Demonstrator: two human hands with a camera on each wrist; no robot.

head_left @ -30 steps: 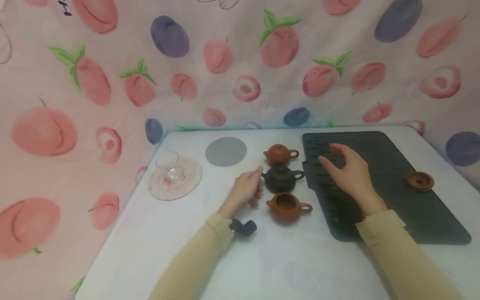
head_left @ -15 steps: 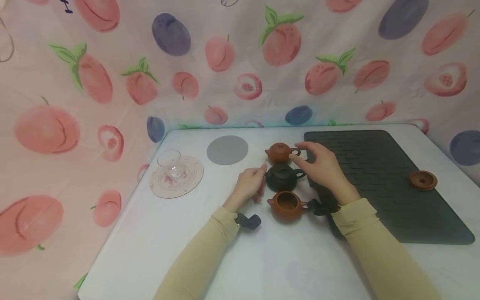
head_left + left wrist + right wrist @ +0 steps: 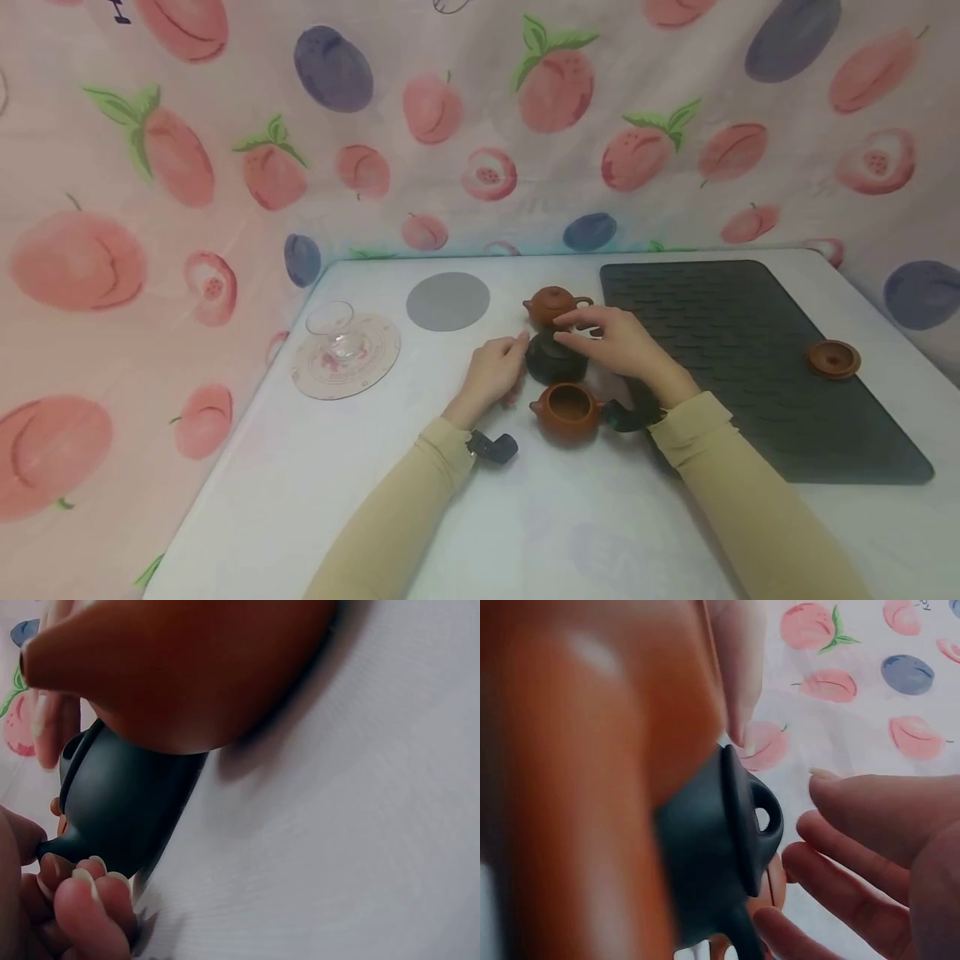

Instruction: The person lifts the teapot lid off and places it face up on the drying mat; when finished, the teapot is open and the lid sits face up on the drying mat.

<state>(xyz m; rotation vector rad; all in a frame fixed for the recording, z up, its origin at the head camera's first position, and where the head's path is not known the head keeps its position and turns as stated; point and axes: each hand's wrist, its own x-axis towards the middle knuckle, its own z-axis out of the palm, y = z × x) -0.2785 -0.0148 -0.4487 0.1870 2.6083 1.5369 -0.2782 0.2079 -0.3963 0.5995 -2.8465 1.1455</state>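
Teapots sit in a short row near the middle of the head view, on a white table [image 3: 315,492]. The small dark round clay teapot [image 3: 551,360] is in the middle of the row. A small brown clay teapot with its lid on [image 3: 550,306] stands just above it in the frame. A small brown clay teapot with no lid [image 3: 566,411] stands just below it.

The right hand [image 3: 618,346] is over the dark teapot. Its fingers are spread and a little bent around the lid, wide apart. In the right wrist view the fingertips [image 3: 832,787] are close to the lid knob, but I cannot tell if they touch it.

The left hand [image 3: 491,373] rests on the table just left of the dark teapot. Its fingers [image 3: 86,889] are curled, and they lie right beside the spout at the lower left of the left wrist view.

A dark ridged rubber mat [image 3: 757,367] covers the right side of the table. A round brown clay lid [image 3: 832,358] lies on it, far right. A flat grey round coaster [image 3: 447,301] lies upper left of the teapots. A clear glass cup [image 3: 333,329] stands on a round patterned plate [image 3: 367,371] further left.
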